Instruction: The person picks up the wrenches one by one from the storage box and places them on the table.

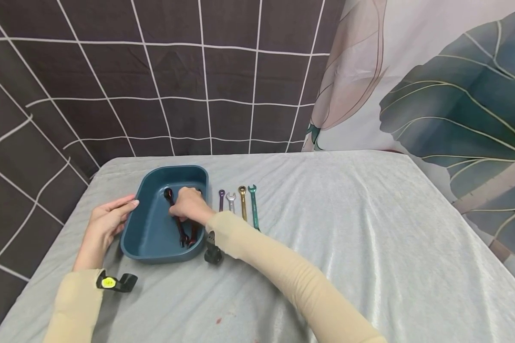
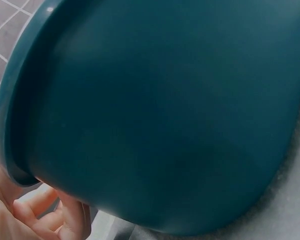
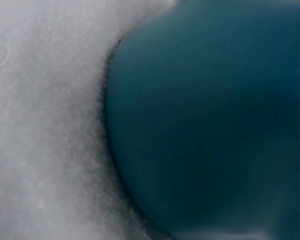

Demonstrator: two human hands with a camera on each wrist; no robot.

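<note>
A blue tray (image 1: 143, 238) stands at the left of the cloth-covered table. My left hand (image 1: 107, 221) holds its left rim; in the left wrist view the fingers (image 2: 69, 212) bend beneath the rim. Inside the tray, my right hand (image 1: 190, 204) grips a dark red wrench (image 1: 180, 228) that lies slanted. Another dark red wrench (image 1: 193, 234) lies close beside it, partly hidden under the hand. The right wrist view has only the tray's outer wall (image 3: 200, 125) and cloth, with no fingers showing.
Right of the tray, a purple wrench (image 1: 221, 200), a silver wrench (image 1: 231, 200), a gold wrench (image 1: 243, 202) and a green wrench (image 1: 254, 205) lie in a row. My right forearm covers their lower ends. A dark gridded curtain (image 1: 176, 71) hangs behind the table.
</note>
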